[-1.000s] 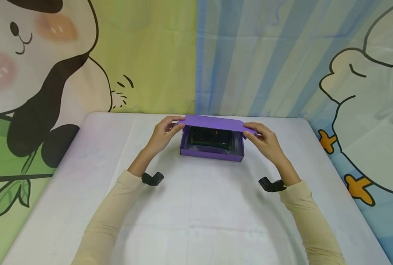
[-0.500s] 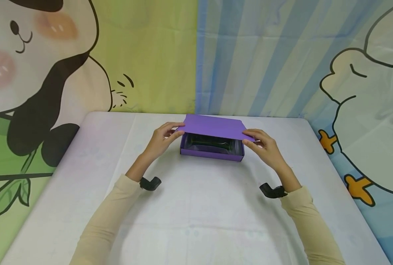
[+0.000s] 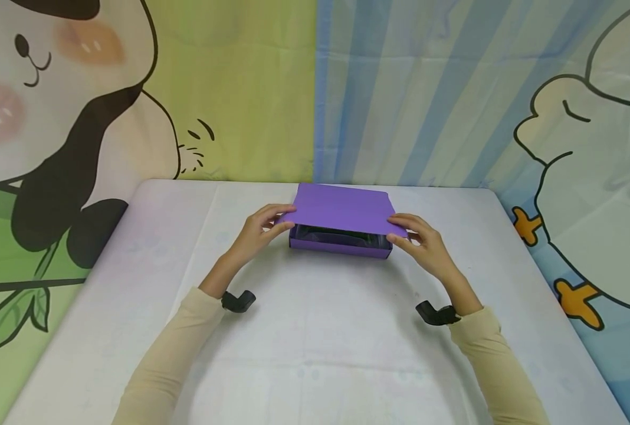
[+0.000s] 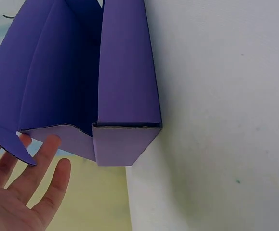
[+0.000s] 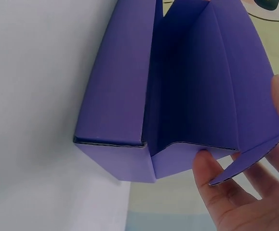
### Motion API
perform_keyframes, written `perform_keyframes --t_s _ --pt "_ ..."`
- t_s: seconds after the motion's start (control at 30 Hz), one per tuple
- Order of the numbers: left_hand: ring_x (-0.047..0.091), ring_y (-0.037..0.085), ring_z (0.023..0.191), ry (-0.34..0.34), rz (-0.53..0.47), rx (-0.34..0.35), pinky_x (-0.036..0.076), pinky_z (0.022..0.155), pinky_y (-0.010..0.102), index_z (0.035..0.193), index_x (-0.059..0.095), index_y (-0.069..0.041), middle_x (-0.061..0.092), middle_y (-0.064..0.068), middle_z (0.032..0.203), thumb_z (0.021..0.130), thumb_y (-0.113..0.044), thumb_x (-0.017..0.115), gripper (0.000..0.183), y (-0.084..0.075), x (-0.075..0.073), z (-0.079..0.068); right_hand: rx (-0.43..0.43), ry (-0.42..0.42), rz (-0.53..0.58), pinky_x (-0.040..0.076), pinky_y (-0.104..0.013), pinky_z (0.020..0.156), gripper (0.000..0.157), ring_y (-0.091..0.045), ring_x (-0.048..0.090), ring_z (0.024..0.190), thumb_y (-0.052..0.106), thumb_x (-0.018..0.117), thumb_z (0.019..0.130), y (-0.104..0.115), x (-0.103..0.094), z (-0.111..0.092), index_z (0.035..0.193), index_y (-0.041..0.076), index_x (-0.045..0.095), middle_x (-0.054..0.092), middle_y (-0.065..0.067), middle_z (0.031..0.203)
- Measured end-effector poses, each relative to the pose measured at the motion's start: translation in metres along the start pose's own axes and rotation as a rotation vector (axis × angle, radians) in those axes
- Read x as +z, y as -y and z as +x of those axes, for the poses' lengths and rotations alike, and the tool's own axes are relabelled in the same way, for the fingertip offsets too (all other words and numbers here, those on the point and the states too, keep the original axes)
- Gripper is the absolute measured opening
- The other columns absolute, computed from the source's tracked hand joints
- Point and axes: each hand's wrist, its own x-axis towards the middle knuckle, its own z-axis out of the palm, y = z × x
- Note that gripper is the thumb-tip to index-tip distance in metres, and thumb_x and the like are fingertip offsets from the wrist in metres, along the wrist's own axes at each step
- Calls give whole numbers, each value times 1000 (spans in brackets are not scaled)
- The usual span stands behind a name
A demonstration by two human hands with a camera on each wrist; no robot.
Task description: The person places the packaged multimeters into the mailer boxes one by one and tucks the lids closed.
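Observation:
A purple cardboard box (image 3: pixel 340 250) sits on the white table, its hinged lid (image 3: pixel 341 208) tilted forward and partly lowered over it. Through the narrow front gap a dark, glossy item (image 3: pixel 341 236) shows, mostly hidden by the lid. My left hand (image 3: pixel 253 231) pinches the lid's left front corner, thumb below and fingers at the top edge. At the opposite corner my right hand (image 3: pixel 426 243) grips in the same way. Both wrist views show a curved side flap (image 4: pixel 11 144) of the lid beside the fingers, outside the box's front wall (image 5: pixel 117 72).
The white tabletop (image 3: pixel 315 342) stretches around the box and toward the person. A printed curtain (image 3: pixel 240 88) with cartoon animals hangs behind it. Each wrist carries a small black camera mount (image 3: pixel 239 301).
Both hands have brought the lid forward and down, narrowing the front gap and covering most of the dark item inside. The box itself has stayed in place.

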Motion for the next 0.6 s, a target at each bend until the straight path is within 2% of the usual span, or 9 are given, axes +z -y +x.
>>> perform_keyframes --t_s 0.17,0.23,0.43,0.6 --pt "54 14 107 22 -8 -24 50 82 28 125 59 -19 55 -1 131 87 -21 65 38 1 1 -5 15 20 51 43 -11 91 40 -22 47 122 10 65 87 -5 2 -3 125 0 57 49 -14 135" --pt "53 19 111 39 -15 -24 51 82 30 125 59 -14 54 4 132 86 -17 65 39 -2 1 -8 27 29 55 41 -9 93 41 -26 45 124 10 65 86 -7 4 -5 125 0 56 47 -15 136" --pt "52 28 116 77 -29 -12 52 82 34 124 58 -2 52 16 133 86 -12 65 40 -21 -3 -13 36 14 90 36 -12 101 43 -29 41 129 8 68 83 -13 8 -10 124 0 58 47 -16 137" --pt "50 27 120 88 -31 -16 53 83 38 124 58 -1 51 17 134 84 -11 67 42 -21 -2 -19 34 2 144 35 -9 101 43 -33 39 130 4 70 81 -19 14 -13 122 -4 57 46 -20 136"
